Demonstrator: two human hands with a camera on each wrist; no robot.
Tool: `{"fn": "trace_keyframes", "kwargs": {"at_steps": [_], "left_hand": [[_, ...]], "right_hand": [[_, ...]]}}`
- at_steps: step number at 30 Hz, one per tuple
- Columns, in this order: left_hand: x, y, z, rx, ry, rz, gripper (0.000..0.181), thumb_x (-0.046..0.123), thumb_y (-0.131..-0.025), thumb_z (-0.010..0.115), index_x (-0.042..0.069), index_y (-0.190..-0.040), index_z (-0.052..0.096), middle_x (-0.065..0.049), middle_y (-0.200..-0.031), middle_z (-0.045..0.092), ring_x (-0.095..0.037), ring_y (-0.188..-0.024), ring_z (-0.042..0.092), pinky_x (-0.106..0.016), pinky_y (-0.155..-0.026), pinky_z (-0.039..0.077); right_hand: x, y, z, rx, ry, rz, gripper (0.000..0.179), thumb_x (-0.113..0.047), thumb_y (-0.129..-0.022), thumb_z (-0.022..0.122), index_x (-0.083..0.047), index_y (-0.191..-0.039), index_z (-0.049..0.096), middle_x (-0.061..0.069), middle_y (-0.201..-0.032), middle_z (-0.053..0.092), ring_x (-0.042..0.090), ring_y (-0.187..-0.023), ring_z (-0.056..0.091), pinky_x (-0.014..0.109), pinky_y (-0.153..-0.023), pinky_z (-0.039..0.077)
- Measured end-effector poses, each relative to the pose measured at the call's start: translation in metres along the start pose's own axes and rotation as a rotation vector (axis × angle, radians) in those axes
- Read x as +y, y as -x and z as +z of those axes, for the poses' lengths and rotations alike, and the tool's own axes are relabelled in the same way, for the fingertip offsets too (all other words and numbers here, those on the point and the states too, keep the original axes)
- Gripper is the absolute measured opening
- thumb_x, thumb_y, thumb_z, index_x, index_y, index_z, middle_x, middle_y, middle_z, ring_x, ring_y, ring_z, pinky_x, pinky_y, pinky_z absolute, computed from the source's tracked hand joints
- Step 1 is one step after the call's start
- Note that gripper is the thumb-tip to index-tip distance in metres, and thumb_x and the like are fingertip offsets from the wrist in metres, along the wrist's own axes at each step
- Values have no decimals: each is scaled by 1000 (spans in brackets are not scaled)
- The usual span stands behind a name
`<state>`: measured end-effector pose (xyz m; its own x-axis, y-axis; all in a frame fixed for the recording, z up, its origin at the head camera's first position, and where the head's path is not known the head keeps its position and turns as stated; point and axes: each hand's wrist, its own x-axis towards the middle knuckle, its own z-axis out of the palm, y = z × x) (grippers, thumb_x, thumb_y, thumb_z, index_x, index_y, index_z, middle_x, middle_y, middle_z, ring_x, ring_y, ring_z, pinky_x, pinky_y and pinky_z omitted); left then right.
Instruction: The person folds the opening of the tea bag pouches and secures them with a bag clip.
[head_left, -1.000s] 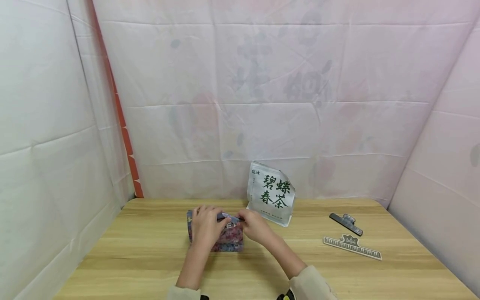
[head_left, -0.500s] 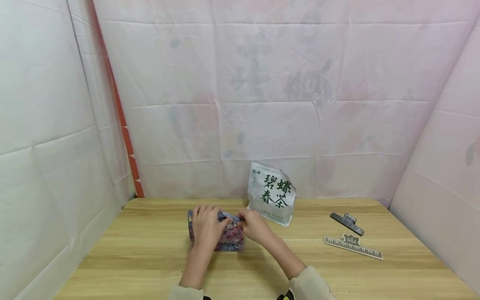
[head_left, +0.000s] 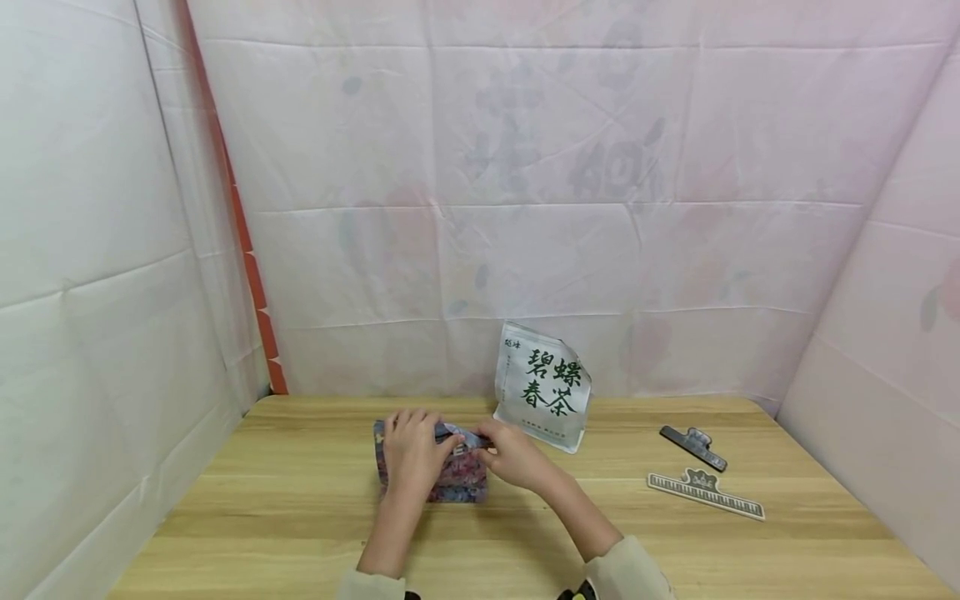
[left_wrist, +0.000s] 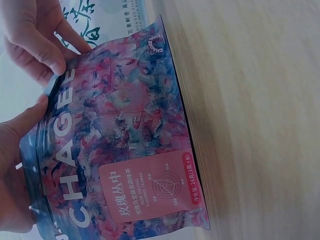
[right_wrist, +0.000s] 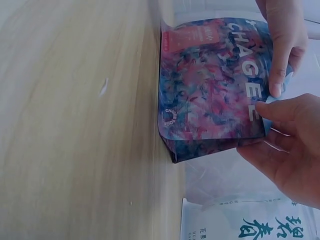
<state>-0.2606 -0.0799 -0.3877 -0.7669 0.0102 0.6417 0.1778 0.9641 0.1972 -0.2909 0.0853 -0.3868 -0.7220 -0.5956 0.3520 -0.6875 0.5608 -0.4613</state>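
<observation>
A pink-and-blue tea pouch (head_left: pixel 462 477), lettered CHAGEE, stands upright on the table with its top edge folded. My left hand (head_left: pixel 408 454) grips that top edge from the left, thumb on the front and fingers over the back. At the top right corner, my right hand (head_left: pixel 513 455) pinches the folded edge between thumb and fingers. In the left wrist view the pouch (left_wrist: pixel 125 110) shows its printed front and pink label. The right wrist view shows the right thumb on the front of the pouch (right_wrist: pixel 210 90) near the final E, with other fingers behind.
Behind and to the right, a white tea bag (head_left: pixel 543 387) with green characters leans on the backdrop. Farther right lie a dark clip (head_left: pixel 693 447) and a pale ruler-like clip (head_left: pixel 705 493). Fabric walls (head_left: pixel 450 250) enclose the wooden table (head_left: pixel 300 500).
My right hand's fingers have shifted slightly at the pouch's top right corner. The left hand and the pouch stay almost in the same place.
</observation>
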Motion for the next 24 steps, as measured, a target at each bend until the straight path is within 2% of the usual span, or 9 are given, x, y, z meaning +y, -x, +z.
{"fn": "trace_keyframes", "kwargs": {"at_steps": [4, 9, 13, 18, 24], "left_hand": [[0, 0, 0, -2, -3, 5, 41, 47, -69, 75, 13, -91, 70, -4, -94, 63, -25, -93, 53, -42, -90, 34], [-2, 0, 0, -19, 2, 37, 39, 46, -71, 73, 14, -92, 69, -4, -95, 63, -25, -93, 53, -42, -89, 34], [-5, -1, -3, -79, 42, 47, 34, 45, -79, 67, 15, -95, 68, -3, -97, 62, -25, -95, 53, -43, -90, 34], [-9, -4, -7, -166, 129, 37, 29, 41, -89, 55, 15, -95, 67, -1, -97, 62, -24, -98, 52, -43, -93, 32], [-11, -5, -8, -171, 165, 45, 24, 36, -92, 53, 17, -93, 67, 1, -95, 61, -22, -95, 52, -43, -93, 31]], "right_hand": [[-1, -2, 2, 3, 28, 15, 16, -2, -84, 63, 0, -101, 63, 6, -93, 61, 20, -84, 60, 29, -70, 50], [1, -6, 5, 52, 47, 4, 9, 2, -81, 64, -2, -89, 63, 2, -84, 59, 14, -73, 55, 28, -63, 47], [3, -9, 9, 107, 66, -6, 10, 4, -78, 65, -5, -79, 61, -2, -74, 55, 9, -62, 48, 25, -54, 43], [4, -10, 11, 155, 69, -9, 14, 5, -74, 69, -6, -75, 60, -2, -70, 55, 7, -59, 47, 24, -52, 41], [4, -11, 12, 158, 70, -12, 16, 4, -74, 70, -8, -74, 59, -4, -68, 54, 7, -58, 46, 23, -52, 40]]}}
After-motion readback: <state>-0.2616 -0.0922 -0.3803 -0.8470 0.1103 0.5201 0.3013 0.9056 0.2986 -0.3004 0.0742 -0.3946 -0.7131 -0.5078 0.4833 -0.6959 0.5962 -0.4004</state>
